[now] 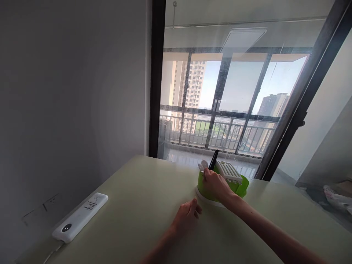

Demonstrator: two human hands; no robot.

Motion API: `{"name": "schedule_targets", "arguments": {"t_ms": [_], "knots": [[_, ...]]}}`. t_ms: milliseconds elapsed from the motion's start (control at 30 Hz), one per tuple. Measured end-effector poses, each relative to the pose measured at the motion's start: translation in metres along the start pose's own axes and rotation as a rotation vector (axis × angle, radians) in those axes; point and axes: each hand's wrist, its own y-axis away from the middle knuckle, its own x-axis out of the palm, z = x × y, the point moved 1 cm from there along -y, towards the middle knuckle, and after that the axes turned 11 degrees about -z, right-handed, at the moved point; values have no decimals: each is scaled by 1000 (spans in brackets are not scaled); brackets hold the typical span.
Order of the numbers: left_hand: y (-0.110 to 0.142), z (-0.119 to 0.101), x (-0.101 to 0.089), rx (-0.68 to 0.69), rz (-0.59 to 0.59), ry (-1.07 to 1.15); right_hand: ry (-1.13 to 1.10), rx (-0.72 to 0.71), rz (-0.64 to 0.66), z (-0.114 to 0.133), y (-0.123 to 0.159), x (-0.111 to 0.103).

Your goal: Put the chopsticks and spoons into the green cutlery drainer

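Observation:
Toward the far side of the table stands a green utensil holder (202, 187) with a white base and a white slotted top (229, 171). My right hand (216, 183) reaches over its left front, fingers closed by the white spoons (204, 164) that stick up there. It appears to pinch one of them; the palm side is hidden. A black handle (213, 160) leans upright just behind these fingers. My left hand (187, 212) is low over the table in front of the holder, loosely curled, with a gap between the fingers and nothing visible in it.
A white power strip (82, 216) with a cable lies along the table's left edge by the grey wall. Behind the pale green table (132, 190) is a dark-framed glass door (157, 80) onto a balcony. Bags (337, 198) are on the floor at right.

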Motion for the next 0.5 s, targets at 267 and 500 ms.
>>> {"name": "schedule_targets", "arguments": {"t_ms": [267, 500], "knots": [[0, 1, 0, 0, 4, -4, -21, -35, -3, -2, 11, -17], [2, -1, 0, 5, 12, 10, 85, -245, -276, -43, 25, -5]]}}
